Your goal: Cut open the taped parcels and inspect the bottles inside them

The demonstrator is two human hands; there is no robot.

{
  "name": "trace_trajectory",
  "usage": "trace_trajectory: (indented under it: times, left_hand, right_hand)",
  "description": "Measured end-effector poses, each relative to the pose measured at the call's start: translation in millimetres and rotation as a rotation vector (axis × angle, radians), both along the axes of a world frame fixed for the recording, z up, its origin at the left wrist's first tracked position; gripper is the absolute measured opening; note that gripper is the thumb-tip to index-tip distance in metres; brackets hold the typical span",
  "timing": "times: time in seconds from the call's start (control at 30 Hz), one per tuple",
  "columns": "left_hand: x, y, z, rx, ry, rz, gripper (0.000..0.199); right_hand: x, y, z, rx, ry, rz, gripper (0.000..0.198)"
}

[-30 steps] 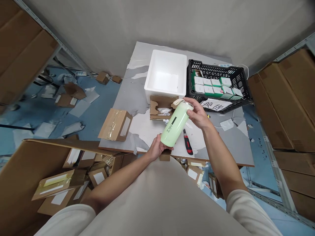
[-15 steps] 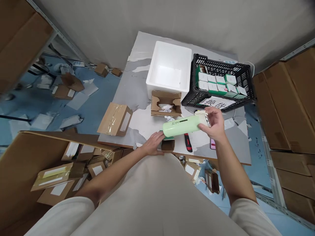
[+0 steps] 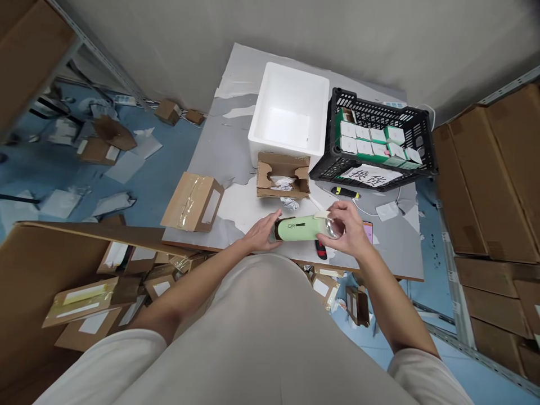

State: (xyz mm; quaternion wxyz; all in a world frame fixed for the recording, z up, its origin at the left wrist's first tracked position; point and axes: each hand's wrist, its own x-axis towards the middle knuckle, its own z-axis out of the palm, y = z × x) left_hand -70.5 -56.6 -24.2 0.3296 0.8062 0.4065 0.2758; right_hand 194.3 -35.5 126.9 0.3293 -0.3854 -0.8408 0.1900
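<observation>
A light green bottle with dark lettering and a silvery cap lies sideways in front of my body. My right hand is wrapped round its cap end. The bottle's other end sits at the mouth of a small carton, mostly hidden, which my left hand grips from the left side. A red and black box cutter lies just beneath the bottle. Behind it stands an open brown cardboard box with crumpled paper inside.
A white foam box and a black crate of green-white cartons stand at the back. A taped box sits left. A yellow-black cutter and a phone lie right. A large box of parcels stands lower left.
My right hand has moved left and slightly down with the bottle, bringing its end into the small carton's mouth. The carton has tipped toward the bottle in my left hand.
</observation>
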Motion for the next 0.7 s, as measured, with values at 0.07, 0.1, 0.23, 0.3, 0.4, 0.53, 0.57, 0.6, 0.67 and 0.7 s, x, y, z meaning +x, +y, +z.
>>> trace_trajectory:
  times: [0.07,0.1,0.23,0.3,0.4,0.53,0.57,0.6,0.67,0.7]
  left_hand:
    - [0,2,0.4,0.049,0.038,-0.028,0.094]
    - [0,3,1.0,0.052,0.059,-0.035,0.089]
    - [2,7,2.9,-0.004,0.100,-0.015,0.084]
    - [4,9,2.3,-0.022,0.085,0.022,0.084]
    - [5,12,-0.5,-0.048,0.038,0.072,0.084]
    - [2,14,-5.4,-0.074,-0.023,0.092,0.087]
    - [1,14,-6.4,-0.075,-0.032,0.092,0.088]
    - [-1,13,-7.1,-0.075,-0.038,0.098,0.089]
    - [-4,12,-7.6,-0.078,-0.040,0.117,0.088]
    - [-6,11,-7.3,-0.084,-0.036,0.125,0.088]
  right_hand:
    - [-9,2,-6,0.001,-0.046,0.045,0.039]
    - [-14,3,-8,-0.001,-0.076,0.074,0.038]
    - [-34,3,-20,-0.006,-0.269,0.201,0.032]
    - [-46,5,-34,-0.011,-0.404,0.234,0.032]
    - [-61,12,-64,-0.045,-0.556,0.252,0.039]
    - [-71,16,-97,-0.031,-0.645,0.268,0.051]
    - [-72,16,-102,-0.024,-0.658,0.268,0.052]
    - [-72,15,-105,-0.020,-0.664,0.270,0.054]
    - [-70,11,-109,-0.029,-0.655,0.282,0.060]
    - [-68,8,-111,-0.037,-0.643,0.294,0.066]
